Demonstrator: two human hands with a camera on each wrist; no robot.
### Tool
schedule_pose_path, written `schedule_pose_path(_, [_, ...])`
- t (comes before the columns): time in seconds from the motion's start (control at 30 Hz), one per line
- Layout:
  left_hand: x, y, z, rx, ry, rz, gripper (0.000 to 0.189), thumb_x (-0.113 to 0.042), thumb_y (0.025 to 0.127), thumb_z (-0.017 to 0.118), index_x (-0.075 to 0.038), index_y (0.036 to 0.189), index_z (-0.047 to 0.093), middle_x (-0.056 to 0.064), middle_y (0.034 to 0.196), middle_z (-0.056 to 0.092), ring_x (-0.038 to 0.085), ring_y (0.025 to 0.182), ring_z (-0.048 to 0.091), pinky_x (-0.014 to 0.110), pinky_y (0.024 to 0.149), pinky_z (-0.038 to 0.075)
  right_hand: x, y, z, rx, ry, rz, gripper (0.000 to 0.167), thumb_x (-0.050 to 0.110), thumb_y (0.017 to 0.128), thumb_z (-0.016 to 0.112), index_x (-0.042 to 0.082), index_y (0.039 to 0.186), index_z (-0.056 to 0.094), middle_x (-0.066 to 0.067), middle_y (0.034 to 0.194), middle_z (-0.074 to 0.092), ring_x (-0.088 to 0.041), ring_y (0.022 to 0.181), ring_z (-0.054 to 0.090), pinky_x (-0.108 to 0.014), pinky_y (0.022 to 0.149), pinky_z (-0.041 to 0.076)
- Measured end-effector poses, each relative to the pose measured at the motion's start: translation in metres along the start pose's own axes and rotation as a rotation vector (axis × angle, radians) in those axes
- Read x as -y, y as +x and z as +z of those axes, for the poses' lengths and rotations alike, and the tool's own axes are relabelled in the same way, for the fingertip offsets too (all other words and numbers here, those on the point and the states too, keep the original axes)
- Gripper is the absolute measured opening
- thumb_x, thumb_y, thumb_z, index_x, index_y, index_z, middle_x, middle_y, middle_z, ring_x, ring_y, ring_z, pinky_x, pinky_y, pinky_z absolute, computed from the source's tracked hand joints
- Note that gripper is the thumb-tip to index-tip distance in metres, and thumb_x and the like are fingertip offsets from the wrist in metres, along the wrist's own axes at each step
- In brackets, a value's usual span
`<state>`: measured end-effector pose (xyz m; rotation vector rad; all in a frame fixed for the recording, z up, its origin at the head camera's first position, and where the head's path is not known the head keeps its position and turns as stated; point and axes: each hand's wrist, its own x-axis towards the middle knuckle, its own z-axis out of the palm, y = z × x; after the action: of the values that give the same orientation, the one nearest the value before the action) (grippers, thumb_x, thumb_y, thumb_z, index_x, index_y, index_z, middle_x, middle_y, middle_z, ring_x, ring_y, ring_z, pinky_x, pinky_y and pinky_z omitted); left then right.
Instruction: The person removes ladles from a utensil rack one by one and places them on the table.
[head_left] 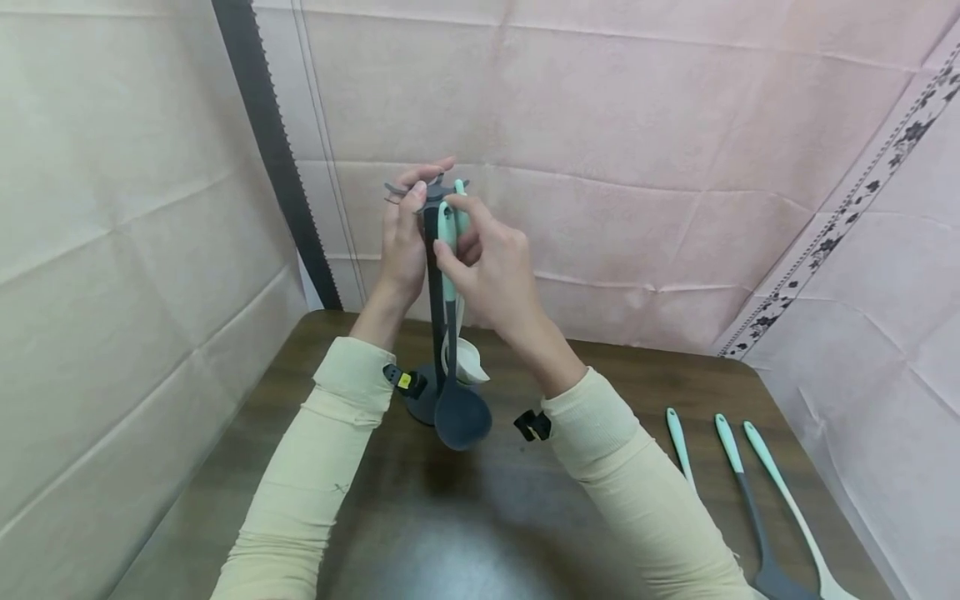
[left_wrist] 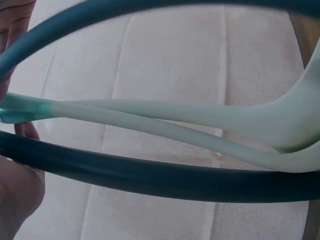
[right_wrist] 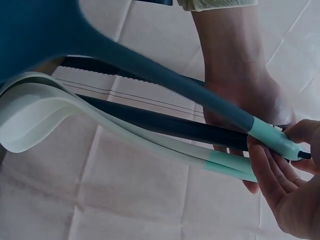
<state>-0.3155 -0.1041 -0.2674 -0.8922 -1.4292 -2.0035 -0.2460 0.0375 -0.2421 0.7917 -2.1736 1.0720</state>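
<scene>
A dark utensil stand (head_left: 433, 283) with a round base and a hooked top rises at the back of the table. My left hand (head_left: 403, 242) holds its top, thumb in front and fingers behind. Between thumb and fingers my right hand (head_left: 498, 267) pinches the mint handle of a dark blue-grey ladle (head_left: 462, 417), close under the hooks. The ladle's bowl hangs in front of the base. Behind it, two white utensils (right_wrist: 30, 115) with mint handles hang close together beside the pole; in the right wrist view the right fingers overlap those handles.
On the table's right side lie three mint-handled utensils: one partly behind the right sleeve (head_left: 678, 446), a dark turner (head_left: 753, 512) and a white one (head_left: 795, 500). Pale cloth walls (head_left: 600, 167) stand close behind and beside the brown table (head_left: 645, 375).
</scene>
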Motion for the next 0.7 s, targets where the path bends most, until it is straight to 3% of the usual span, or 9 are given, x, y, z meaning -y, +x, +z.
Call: schedule_pose_path(0.7, [-0.003, 0.000, -0.003, 0.020, -0.001, -0.009, 0.035, -0.024, 0.110, 0.037, -0.010, 0.134, 0.058, 0.009, 0.150, 0.057, 0.031, 0.142, 0.044, 0.037, 0.111, 0.039, 0.003, 0.001, -0.013, 0.040, -0.034, -0.043, 0.045, 0.015, 0.098, 0.072, 0.007, 0.141, 0.064, -0.004, 0.082, 0.068, -0.012, 0.069, 0.069, -0.029, 0.065, 0.057])
